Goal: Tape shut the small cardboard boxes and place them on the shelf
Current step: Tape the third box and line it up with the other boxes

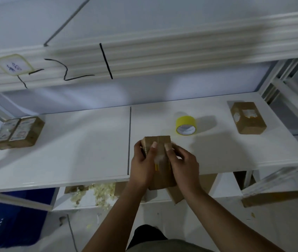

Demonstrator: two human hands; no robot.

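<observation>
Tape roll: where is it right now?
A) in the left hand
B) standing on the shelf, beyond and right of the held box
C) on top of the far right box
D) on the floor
B: the yellow tape roll stands on the white shelf, apart from both hands, which hold the small box.

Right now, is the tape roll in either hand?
No. The tape roll sits on the shelf, apart from both hands, left and right, which hold a box.
</observation>
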